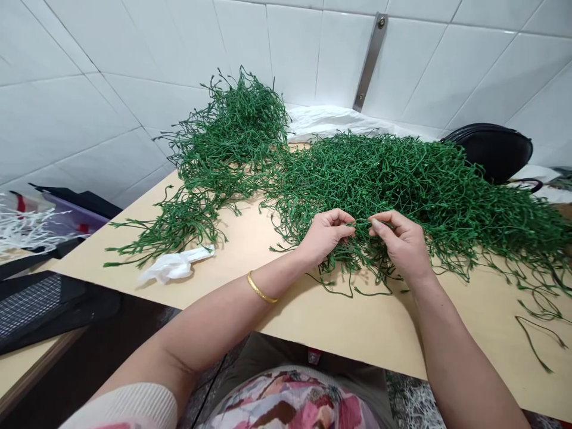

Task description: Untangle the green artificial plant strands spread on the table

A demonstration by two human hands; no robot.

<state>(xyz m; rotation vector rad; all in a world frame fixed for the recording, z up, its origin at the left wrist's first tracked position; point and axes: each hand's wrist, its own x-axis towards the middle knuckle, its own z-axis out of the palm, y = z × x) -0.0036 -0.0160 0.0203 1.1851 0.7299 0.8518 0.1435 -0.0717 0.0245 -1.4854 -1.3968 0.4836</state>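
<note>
A large heap of green knotted cords [379, 167] spreads over the table [313, 316]. At its near edge my left hand [328, 233] has thumb and fingers pinched on a green cord. My right hand [402, 241] pinches too, close by on the right, with green cord at its fingertips. A short gap separates the two hands. Whether both hold the same cord is hard to make out among the strands behind. Several loose cords hang below the fingers onto the tabletop.
A second green pile [236, 125] lies at the back left, with a smaller bunch [179, 223] before it. Near that is crumpled white plastic [174, 265]. A black bag [491, 149] stands back right. A metal bracket [370, 62] is on the tiled wall; white cords [29, 229] lie far left.
</note>
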